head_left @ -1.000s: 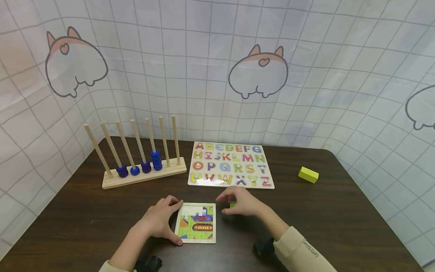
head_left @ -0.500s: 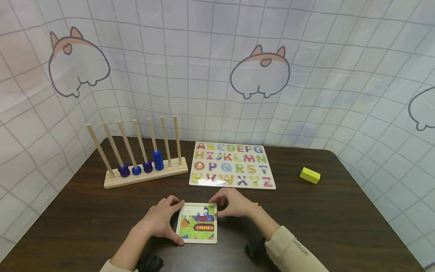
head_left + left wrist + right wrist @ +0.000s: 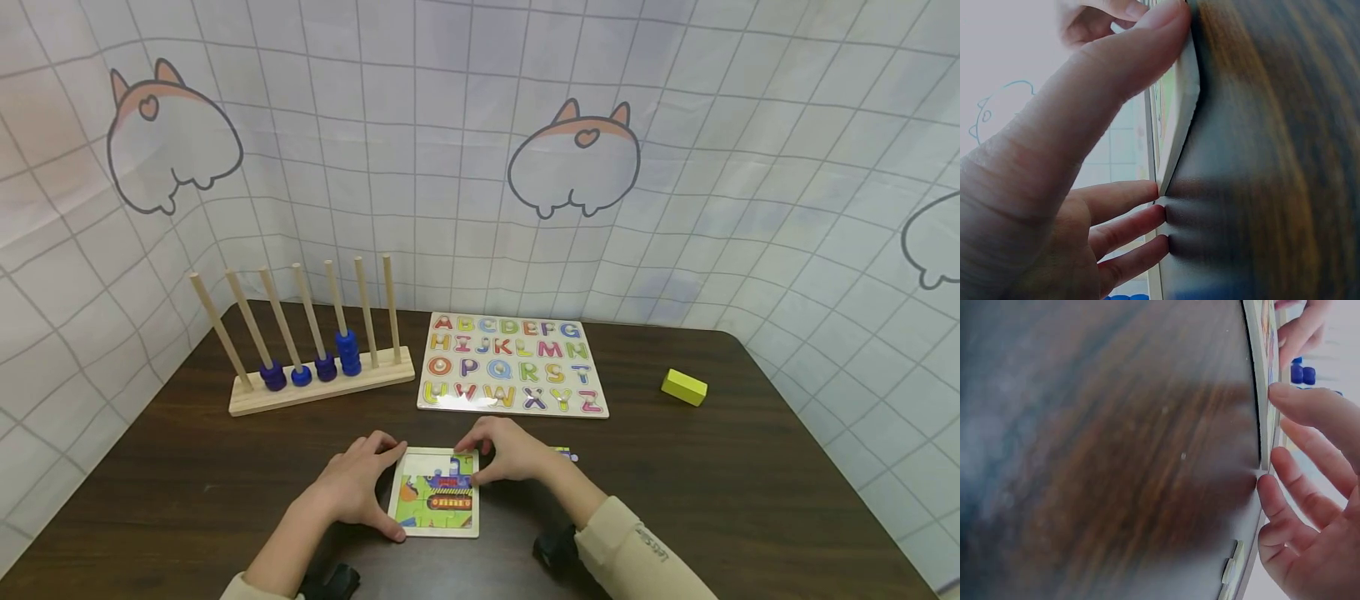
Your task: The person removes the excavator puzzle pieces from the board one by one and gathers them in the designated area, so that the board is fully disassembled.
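A small square puzzle tray [image 3: 435, 534] with a colourful vehicle picture lies flat on the table, its upper left part bare. My left hand [image 3: 348, 487] grips the tray's left side, thumb at the lower corner and fingers at the upper one. In the left wrist view, that hand's thumb [image 3: 1110, 62] lies over the tray's rim [image 3: 1182, 112]. My right hand [image 3: 506, 450] spans the upper right corner, thumb on the right edge and a fingertip at the top edge. In the right wrist view, its thumb [image 3: 1310, 409] touches the tray [image 3: 1262, 425]. Any piece under these fingers is hidden.
A loose puzzle piece [image 3: 564, 453] lies just behind my right wrist. Behind the tray is an alphabet board [image 3: 512, 364]. A peg stand [image 3: 322, 392] with blue and purple beads stands back left, and a yellow block [image 3: 684, 387] lies at the right.
My right hand has moved left from beside the tray onto its upper right corner. A loose piece behind that wrist has come into view. My left hand keeps its hold.
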`<control>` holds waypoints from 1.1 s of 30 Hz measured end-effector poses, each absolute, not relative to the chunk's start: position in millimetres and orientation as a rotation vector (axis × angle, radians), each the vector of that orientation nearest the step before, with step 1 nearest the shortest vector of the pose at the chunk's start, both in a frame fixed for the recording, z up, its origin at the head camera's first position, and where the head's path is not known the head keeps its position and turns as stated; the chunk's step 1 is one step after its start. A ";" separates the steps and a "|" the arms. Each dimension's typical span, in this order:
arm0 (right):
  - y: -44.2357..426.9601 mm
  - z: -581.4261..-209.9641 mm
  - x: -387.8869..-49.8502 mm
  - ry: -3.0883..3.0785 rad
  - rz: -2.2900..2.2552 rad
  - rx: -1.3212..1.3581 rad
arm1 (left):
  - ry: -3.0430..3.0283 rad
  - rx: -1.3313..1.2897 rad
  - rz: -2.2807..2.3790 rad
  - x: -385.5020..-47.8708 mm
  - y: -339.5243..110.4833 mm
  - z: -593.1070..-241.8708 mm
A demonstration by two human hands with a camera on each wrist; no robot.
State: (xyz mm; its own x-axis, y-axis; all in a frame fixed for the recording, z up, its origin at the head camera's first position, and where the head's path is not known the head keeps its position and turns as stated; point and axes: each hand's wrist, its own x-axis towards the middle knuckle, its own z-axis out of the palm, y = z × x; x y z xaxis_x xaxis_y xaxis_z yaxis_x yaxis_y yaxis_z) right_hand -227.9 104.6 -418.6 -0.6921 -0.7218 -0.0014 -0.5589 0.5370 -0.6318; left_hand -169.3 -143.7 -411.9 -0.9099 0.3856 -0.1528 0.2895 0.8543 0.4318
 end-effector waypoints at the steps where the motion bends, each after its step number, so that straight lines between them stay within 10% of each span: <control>1: 104.3 -418.0 -227.5 2.514 -0.885 -1.070 | 2.796 0.518 0.597 -169.2 -143.7 -411.7; 33: 78.3 -394.2 -228.6 2.525 -0.388 -1.039 | 2.790 0.515 0.593 -169.2 -143.7 -410.5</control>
